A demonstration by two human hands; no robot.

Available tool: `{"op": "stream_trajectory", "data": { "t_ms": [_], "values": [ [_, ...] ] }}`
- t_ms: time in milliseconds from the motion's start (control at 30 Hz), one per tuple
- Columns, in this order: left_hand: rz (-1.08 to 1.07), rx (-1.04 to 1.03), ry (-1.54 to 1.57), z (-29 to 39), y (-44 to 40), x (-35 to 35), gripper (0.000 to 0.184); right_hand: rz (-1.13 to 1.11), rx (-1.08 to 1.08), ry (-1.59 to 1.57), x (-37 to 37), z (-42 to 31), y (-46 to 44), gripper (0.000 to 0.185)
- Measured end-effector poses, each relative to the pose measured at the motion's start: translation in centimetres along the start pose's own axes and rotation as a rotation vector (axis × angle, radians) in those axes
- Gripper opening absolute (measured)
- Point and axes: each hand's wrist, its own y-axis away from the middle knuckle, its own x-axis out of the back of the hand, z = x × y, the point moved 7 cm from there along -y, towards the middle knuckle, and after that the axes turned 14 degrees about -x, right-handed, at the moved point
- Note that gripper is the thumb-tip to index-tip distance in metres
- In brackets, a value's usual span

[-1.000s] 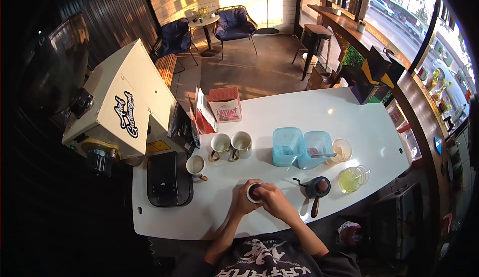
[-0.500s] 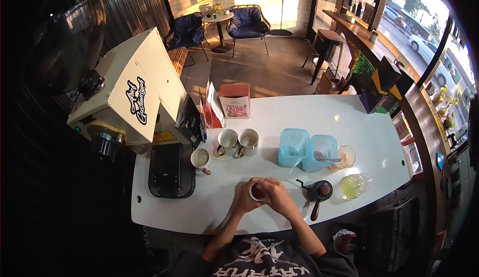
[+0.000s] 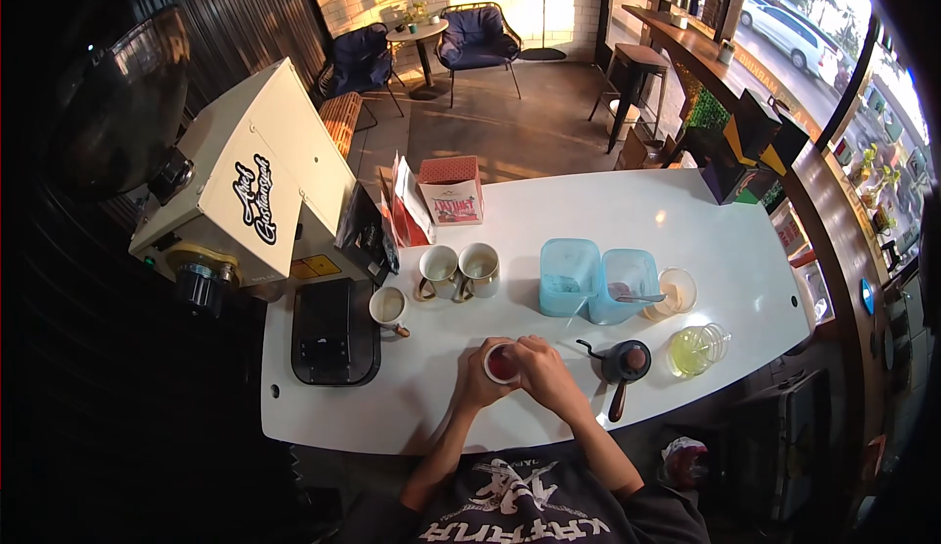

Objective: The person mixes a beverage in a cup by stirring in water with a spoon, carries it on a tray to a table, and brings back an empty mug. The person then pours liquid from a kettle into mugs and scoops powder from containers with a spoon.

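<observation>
My left hand point(image 3: 477, 381) is wrapped around the left side of a small cup point(image 3: 489, 375) of dark red liquid. At the cup's right rim, my right hand point(image 3: 546, 375) has its fingers pinched together; what they grip, if anything, is hidden. To the right stands a small black pot point(image 3: 619, 366) with a thin spout and a wooden handle. Two mugs point(image 3: 438, 266) stand side by side beyond my hands, and a third mug point(image 3: 388, 305) sits nearer the left. Two light-blue containers point(image 3: 569, 284) are ahead to the right, with a spoon point(image 3: 639, 298) across one.
A glass jug point(image 3: 694, 350) of yellow-green liquid and a clear cup point(image 3: 676, 292) stand at the right. A cream grinder point(image 3: 255, 176) rises on the left beside a black scale-like base point(image 3: 335, 333). Boxed packets point(image 3: 453, 191) stand at the white table's point(image 3: 549, 206) far edge.
My right hand has shifted slightly over the cup's rim, and more of the red liquid shows. My left hand keeps its grip. The whole view has shifted a little.
</observation>
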Motion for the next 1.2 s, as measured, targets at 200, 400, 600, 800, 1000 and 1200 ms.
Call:
{"op": "stream_trajectory", "data": {
  "t_ms": [200, 400, 600, 800, 1000, 1200],
  "values": [
    [-0.026, 0.058, -0.007, -0.4, 0.1, -0.1, 0.067, -0.139, 0.048, 0.027, -0.1, -0.3, 0.7, 0.027],
    [-0.031, 0.010, 0.005, 0.4, -0.1, -0.2, 0.067, -0.046, -0.022, 0.042, 0.7, -0.1, 0.1, 0.025],
    [0.018, 0.009, -0.036, 0.0, 0.1, 0.0, 0.064, -0.035, -0.046, -0.055, -0.3, 0.2, 0.1, 0.024],
    [-0.028, -0.005, -0.020, 0.0, 0.3, -0.2, 0.066, -0.166, 0.009, 0.035, 0.8, -0.2, 0.7, 0.023],
    [-0.005, -0.077, -0.003, 0.1, -0.3, -0.1, 0.063, -0.032, -0.010, 0.039, 1.2, -0.5, 0.5, 0.022],
    [0.056, -0.134, 0.058, 0.4, -1.5, 1.5, 0.065, -0.061, -0.007, -0.031, 2.0, -1.4, 0.7, 0.019]
  ]
}}
